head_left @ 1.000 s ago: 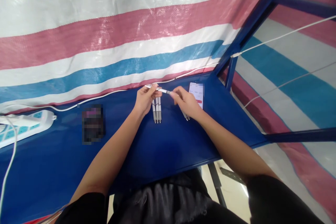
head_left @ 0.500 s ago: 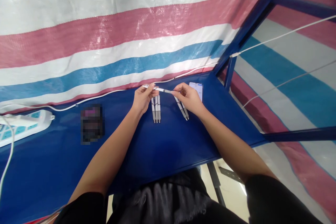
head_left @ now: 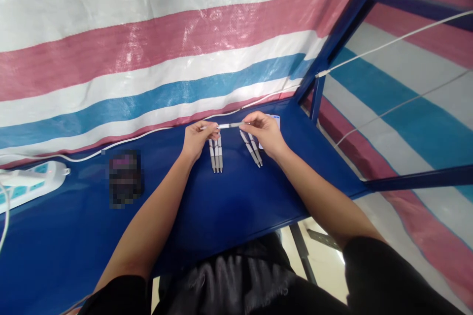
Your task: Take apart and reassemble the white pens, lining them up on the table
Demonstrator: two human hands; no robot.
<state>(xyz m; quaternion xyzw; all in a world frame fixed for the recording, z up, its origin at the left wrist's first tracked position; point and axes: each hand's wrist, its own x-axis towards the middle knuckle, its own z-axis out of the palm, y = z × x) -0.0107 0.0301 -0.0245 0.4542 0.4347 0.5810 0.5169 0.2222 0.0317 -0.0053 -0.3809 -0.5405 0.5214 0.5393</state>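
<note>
A white and grey pen (head_left: 229, 126) lies level between my two hands, above the table. My left hand (head_left: 197, 139) pinches its white end, and my right hand (head_left: 264, 132) pinches the grey end; both ends are partly covered by fingers. Below the left fingers, three pens (head_left: 216, 153) rest side by side on the table, grey tips toward me. Two more pens (head_left: 253, 147) lie slanted just left of my right hand, their tips also toward me. Behind the right hand a light-coloured phone (head_left: 275, 119) is partly hidden.
The blue table (head_left: 236, 197) meets a striped plastic sheet (head_left: 166, 44) at the back. A white power strip (head_left: 40, 182) and a blurred dark object (head_left: 125, 177) are at the left. A white cable (head_left: 148, 134) runs along the back edge. Blue frame bars (head_left: 332, 39) stand at the right.
The held pen has turned closer to level, and my right fingers have shifted along its grey end. The whole view has shifted slightly; the pens on the table lie as before.
</note>
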